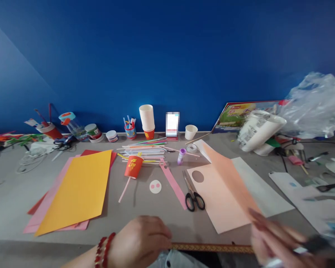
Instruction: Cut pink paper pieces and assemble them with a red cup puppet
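Note:
My left hand (141, 240) rests at the table's near edge, fingers curled into a loose fist, with a red bead bracelet on the wrist. Whether it holds anything is hidden. My right hand (279, 238) is at the lower right, smeared by motion, next to a dark blurred object (316, 243); its grip is unclear. Its fingertips lie close to the near corner of a folded peach paper sheet (226, 193) with a round hole cut in it. Black-handled scissors (194, 195) lie just left of that sheet.
A yellow sheet (78, 190) lies on pink and red sheets at left. A red paper cup (133, 166), straws (145, 150), a pink strip (173, 182), a white disc (155, 186), a purple glue stick (181, 155) and tape sit mid-table. Stacked cups (147, 120), jars and plastic bag (315, 104) line the back.

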{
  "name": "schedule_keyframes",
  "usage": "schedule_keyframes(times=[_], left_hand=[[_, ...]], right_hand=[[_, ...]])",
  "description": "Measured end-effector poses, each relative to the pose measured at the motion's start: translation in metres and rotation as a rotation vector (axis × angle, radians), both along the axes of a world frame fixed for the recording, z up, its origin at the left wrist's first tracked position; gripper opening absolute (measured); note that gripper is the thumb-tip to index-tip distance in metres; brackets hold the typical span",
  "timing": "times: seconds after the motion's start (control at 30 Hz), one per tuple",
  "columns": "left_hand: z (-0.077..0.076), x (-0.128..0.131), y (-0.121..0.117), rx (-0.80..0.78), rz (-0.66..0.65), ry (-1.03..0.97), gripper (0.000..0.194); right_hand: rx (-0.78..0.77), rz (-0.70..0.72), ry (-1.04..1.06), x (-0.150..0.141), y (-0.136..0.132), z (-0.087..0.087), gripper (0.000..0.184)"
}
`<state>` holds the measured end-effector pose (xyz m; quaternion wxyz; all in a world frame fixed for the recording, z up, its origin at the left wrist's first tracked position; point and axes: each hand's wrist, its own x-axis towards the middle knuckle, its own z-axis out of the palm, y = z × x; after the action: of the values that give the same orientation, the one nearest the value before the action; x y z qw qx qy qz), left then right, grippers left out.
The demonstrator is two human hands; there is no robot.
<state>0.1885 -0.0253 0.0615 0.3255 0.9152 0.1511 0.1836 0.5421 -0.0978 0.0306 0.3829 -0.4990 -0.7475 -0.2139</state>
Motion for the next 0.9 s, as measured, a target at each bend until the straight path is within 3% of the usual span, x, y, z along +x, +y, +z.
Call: schedule_keyframes(times=[0.17, 0.37, 0.63, 0.9], left_hand=[[-0.038, 0.038, 0.013, 0.253, -0.013, 0.111, 0.028], [-0.053, 0.076, 0.031, 0.420, 0.045, 0.335, 0.073], [-0.068, 0.055, 0.029, 0.448, 0.058, 0.390, 0.080], [-0.075, 0.052, 0.021, 0.464, 0.107, 0.378, 0.082]], right_hand=[[-0.024, 0.167, -0.008, -0.041, 0.015, -0.031, 0.018], [-0.133, 0.279, 0.037, -0.039, 0.020, -0.043, 0.023], [-0.278, 0.446, 0.030, -0.041, 0.029, -0.037, 0.026], [-0.399, 0.441, -0.089, -0.023, 0.040, -0.037, 0.024]])
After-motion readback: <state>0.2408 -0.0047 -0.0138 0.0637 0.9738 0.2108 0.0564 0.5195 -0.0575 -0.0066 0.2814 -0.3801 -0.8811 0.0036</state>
